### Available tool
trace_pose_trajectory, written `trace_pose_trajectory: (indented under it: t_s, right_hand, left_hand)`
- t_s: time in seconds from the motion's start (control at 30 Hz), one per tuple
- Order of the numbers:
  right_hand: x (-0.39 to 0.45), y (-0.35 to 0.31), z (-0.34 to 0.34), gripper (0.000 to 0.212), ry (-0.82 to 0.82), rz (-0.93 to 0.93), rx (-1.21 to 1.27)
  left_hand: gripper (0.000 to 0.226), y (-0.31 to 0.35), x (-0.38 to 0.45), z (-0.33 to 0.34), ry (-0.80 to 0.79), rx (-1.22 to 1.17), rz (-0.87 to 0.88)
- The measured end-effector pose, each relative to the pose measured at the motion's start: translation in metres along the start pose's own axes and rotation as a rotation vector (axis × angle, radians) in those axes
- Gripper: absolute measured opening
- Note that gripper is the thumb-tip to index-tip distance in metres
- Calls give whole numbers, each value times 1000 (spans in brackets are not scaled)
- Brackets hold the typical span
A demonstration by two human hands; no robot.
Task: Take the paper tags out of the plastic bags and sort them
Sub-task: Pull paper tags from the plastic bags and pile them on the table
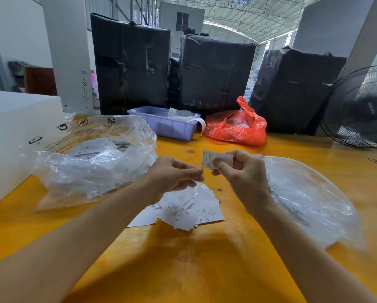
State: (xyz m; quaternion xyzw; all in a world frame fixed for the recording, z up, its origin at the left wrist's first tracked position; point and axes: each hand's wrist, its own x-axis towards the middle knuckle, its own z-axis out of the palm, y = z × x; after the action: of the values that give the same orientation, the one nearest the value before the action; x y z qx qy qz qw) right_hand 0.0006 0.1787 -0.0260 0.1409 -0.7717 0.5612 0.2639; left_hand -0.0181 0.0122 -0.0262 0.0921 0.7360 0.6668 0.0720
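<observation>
Pinching a paper tag [213, 159] marked S, the right hand [240, 173] holds it above the tabletop [205, 259], while the left hand [174, 176] apparently pinches a thin clear bag [194, 189] over the loose tag pile [187, 211].

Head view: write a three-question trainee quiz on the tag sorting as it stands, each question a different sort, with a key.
1. True or false: the right hand pinches a paper tag marked S.
2. Multiple choice: where does the loose pile of tags lie? A) in the blue bin; B) on the yellow table below the hands; C) inside the red bag.
3. Fill in: the left hand pinches a small clear plastic ____.

Key:
1. True.
2. B.
3. Bag, as far as the blurred view shows.
</observation>
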Motion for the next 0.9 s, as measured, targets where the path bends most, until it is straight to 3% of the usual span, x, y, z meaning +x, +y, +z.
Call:
trace_pose_trajectory:
  t_s: [0.43,0.67,0.9]
  right_hand:
    - [-2,1,3,13,-55,-42,-120]
    - [2,2,-1,16,91,-54,-78]
    - [-1,5,4,11,21,-82,-150]
  left_hand:
    - [11,-2,2,1,58,-1,20]
    - [15,-3,2,2,132,-42,59]
    - [16,-4,4,5,127,-14,129]
